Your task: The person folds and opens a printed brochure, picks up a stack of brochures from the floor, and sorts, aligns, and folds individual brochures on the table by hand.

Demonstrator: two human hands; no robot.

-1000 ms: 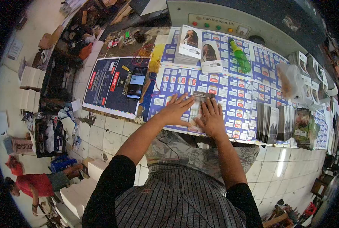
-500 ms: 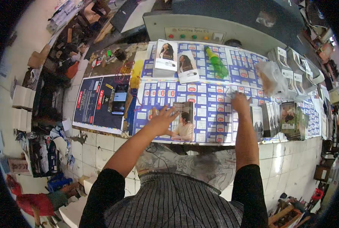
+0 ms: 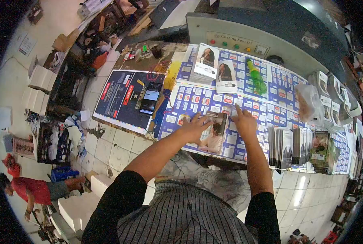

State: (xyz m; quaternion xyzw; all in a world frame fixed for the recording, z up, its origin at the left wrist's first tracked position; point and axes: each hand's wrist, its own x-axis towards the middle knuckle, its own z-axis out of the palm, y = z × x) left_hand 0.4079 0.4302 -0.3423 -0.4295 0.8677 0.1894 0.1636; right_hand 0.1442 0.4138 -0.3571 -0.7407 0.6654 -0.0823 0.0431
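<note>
A small stack of printed leaflets or flat cartons (image 3: 214, 136), showing a person in a pale top, lies near the front edge of the table. My left hand (image 3: 194, 131) rests along its left side with fingers spread, touching its edge. To the right of the stack, my right hand (image 3: 244, 123) is over the blue printed sheet (image 3: 214, 99), fingers apart and holding nothing that I can see. Further right stand packed rows of leaflets on edge (image 3: 285, 148), beside more printed pieces with green on them (image 3: 320, 148).
At the back are a white stack with a woman's picture (image 3: 206, 63), a similar single piece (image 3: 226, 77) and a green bottle (image 3: 255, 77). A phone (image 3: 149, 99) lies on a dark poster (image 3: 118, 99). Banded stacks (image 3: 330, 99) and a plastic bag (image 3: 310, 103) sit right. A person in red (image 3: 31, 190) is at far left.
My right hand has come left, from near the standing rows to beside the stack. My left hand stays at the stack. The view has turned, and the person in red shows more fully.
</note>
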